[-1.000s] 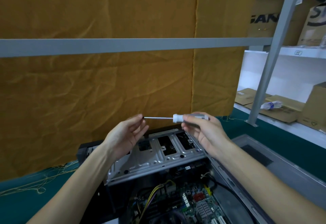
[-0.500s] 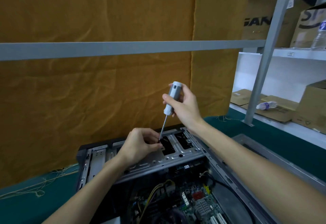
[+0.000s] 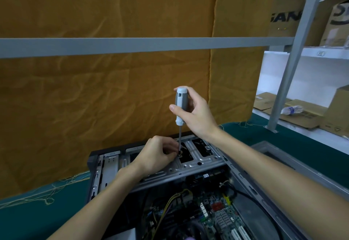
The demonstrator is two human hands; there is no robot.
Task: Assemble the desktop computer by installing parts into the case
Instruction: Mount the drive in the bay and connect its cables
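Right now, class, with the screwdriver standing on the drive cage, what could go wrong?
1. The screwdriver tip sits right beside the left hand fingers; a slip could jab them.
2. A dropped screw might fall through the drive cage openings onto the motherboard.
3. The right hand grips high, so the shaft may tilt.

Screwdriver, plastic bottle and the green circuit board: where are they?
Screwdriver (image 3: 181, 105), head view, on its grey-and-white handle.
Plastic bottle (image 3: 291, 110), head view, on its clear body lying on cardboard.
Green circuit board (image 3: 222, 219), head view, on its finned heatsink.
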